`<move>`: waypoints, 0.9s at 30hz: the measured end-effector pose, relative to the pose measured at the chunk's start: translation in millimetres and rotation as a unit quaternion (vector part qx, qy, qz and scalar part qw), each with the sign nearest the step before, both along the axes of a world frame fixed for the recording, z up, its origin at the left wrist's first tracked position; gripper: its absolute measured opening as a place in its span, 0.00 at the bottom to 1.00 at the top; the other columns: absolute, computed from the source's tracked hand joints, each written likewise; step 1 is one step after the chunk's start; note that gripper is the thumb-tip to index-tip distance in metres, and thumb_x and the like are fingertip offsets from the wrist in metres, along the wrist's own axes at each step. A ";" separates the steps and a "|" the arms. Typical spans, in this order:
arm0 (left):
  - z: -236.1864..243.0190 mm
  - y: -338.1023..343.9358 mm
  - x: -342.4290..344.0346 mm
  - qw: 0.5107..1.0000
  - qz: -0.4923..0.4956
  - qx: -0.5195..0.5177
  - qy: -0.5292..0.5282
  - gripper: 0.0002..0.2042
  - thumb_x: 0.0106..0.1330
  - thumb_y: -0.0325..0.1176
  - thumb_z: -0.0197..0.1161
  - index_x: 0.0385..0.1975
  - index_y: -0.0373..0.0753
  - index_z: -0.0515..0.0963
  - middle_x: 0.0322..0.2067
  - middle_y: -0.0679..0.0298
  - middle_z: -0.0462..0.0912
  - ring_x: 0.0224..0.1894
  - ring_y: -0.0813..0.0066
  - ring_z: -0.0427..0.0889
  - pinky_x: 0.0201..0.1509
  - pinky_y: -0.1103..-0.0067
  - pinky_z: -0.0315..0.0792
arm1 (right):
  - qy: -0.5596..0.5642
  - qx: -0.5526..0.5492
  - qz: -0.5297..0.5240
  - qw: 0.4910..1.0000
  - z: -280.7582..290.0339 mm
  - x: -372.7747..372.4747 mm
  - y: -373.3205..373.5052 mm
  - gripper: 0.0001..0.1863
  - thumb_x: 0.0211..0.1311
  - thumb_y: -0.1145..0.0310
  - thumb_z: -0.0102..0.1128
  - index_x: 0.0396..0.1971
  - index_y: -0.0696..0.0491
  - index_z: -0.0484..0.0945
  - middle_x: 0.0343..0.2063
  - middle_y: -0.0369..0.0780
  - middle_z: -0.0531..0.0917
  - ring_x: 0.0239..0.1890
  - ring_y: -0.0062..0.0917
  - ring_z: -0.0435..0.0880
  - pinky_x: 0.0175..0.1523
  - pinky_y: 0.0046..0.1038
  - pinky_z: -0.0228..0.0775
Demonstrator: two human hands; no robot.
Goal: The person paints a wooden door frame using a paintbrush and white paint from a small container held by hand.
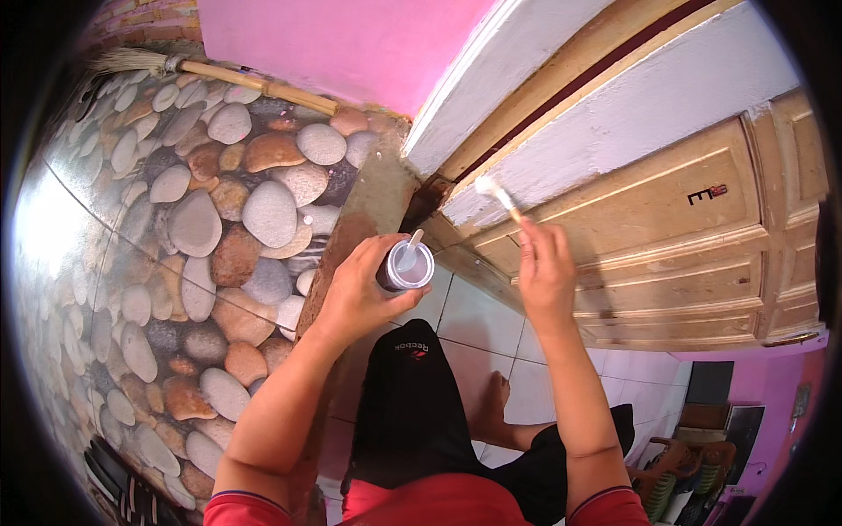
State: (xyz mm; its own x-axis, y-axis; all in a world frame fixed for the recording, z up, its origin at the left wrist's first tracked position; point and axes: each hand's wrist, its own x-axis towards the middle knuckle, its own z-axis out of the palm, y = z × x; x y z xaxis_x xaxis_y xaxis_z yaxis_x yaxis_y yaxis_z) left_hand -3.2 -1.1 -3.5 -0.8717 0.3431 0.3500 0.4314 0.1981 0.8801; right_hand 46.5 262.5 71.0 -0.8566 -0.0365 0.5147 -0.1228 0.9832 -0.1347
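"Where does this view look from?"

"From the person's head, facing steeply down, with the lap [408,412] at six o'clock."

"How near is it?"

"Close to the left hand [361,279], just toward nine, and the right hand [547,267] at three."

"And how wide?"

"Fisheye-wide: pebble-patterned floor [270,213] spreads around nine, the door [640,215] between two and three."

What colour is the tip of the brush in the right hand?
The brush tip looks white, best seen in the head view.

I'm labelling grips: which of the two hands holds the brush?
The right hand, near the door, holds the brush; the left hand instead holds a small can.
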 end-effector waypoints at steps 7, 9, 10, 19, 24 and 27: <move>1.6 1.6 -0.6 1.000 -0.003 0.003 -0.001 0.32 0.51 0.38 0.82 0.56 0.34 0.78 0.49 0.51 0.84 0.51 0.53 0.85 0.57 0.66 0.79 | 0.030 -0.034 0.028 0.999 29.9 16.1 -9.2 0.13 0.69 0.75 0.65 0.51 0.51 0.83 0.40 0.43 0.80 0.38 0.37 0.85 0.40 0.36 0.80; 1.4 1.5 -0.7 1.000 -0.003 0.003 0.000 0.32 0.51 0.38 0.82 0.56 0.34 0.78 0.49 0.51 0.84 0.51 0.53 0.85 0.57 0.66 0.79 | -0.034 -0.026 0.048 0.998 7.1 18.4 -10.7 0.13 0.69 0.74 0.65 0.52 0.52 0.82 0.40 0.42 0.80 0.39 0.37 0.85 0.41 0.37 0.79; 1.5 1.7 -1.0 1.000 -0.005 0.004 0.001 0.32 0.51 0.38 0.82 0.56 0.34 0.78 0.49 0.51 0.84 0.52 0.52 0.85 0.57 0.65 0.79 | -0.032 -0.026 0.047 0.998 0.6 17.2 -8.2 0.13 0.69 0.74 0.65 0.52 0.52 0.82 0.40 0.42 0.80 0.39 0.37 0.85 0.41 0.37 0.79; 0.3 -0.2 0.5 1.000 -0.002 -0.003 -0.002 0.32 0.51 0.38 0.81 0.56 0.34 0.78 0.49 0.51 0.84 0.52 0.52 0.85 0.57 0.65 0.78 | 0.081 0.031 0.017 0.996 48.6 3.2 2.0 0.13 0.70 0.74 0.64 0.52 0.53 0.82 0.39 0.42 0.80 0.39 0.38 0.84 0.40 0.36 0.78; 3.4 0.8 -0.5 1.000 -0.011 0.003 -0.008 0.32 0.51 0.38 0.81 0.56 0.34 0.78 0.48 0.51 0.84 0.51 0.52 0.85 0.57 0.65 0.79 | 0.020 0.016 0.034 0.999 45.1 20.5 -12.0 0.13 0.70 0.75 0.64 0.52 0.53 0.82 0.39 0.41 0.79 0.39 0.36 0.84 0.40 0.35 0.77; 5.3 0.4 -0.6 1.000 -0.010 0.004 -0.007 0.32 0.52 0.38 0.81 0.56 0.34 0.78 0.49 0.51 0.84 0.52 0.52 0.85 0.57 0.65 0.78 | -0.042 0.007 0.050 0.998 16.2 17.8 -12.2 0.13 0.69 0.76 0.64 0.53 0.53 0.82 0.39 0.41 0.79 0.38 0.36 0.84 0.40 0.36 0.77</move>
